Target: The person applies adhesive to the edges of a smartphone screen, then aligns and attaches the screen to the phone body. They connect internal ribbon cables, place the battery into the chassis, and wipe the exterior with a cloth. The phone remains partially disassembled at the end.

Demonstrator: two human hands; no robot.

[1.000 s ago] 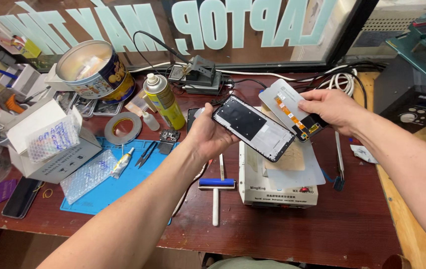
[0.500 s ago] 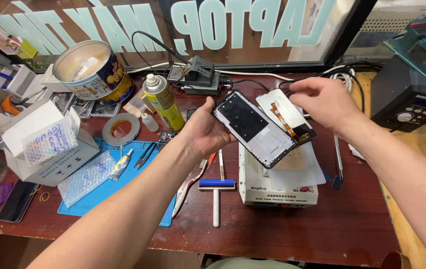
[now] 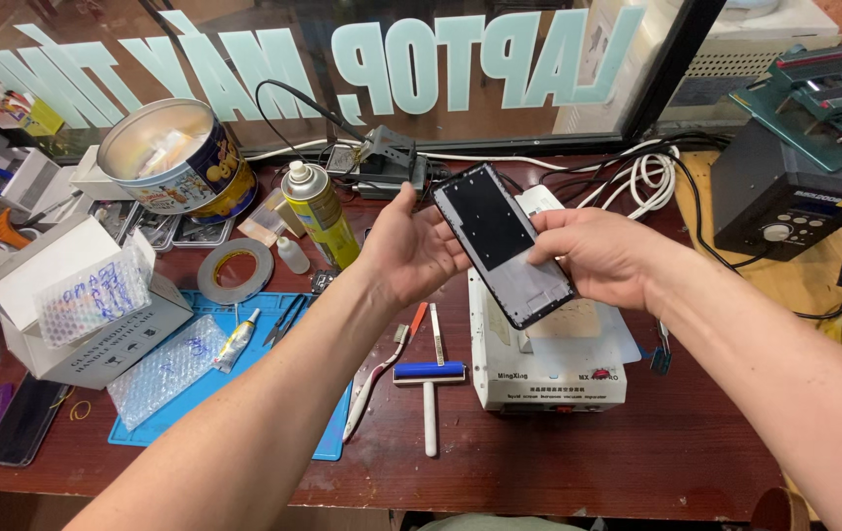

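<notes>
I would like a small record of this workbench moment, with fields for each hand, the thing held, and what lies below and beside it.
left hand: left hand cradles the left edge of the phone frame, palm up
right hand: right hand grips the frame's right side, fingers across its face
held thing: phone frame, dark and flat, tilted, lifted above the bench
below: white heating machine on the wooden table
beside: blue-handled roller, yellow spray can, roll of tape, blue mat

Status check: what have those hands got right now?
Left hand and right hand both grip the dark phone frame. Held above white machine. Nothing in the way.
</notes>
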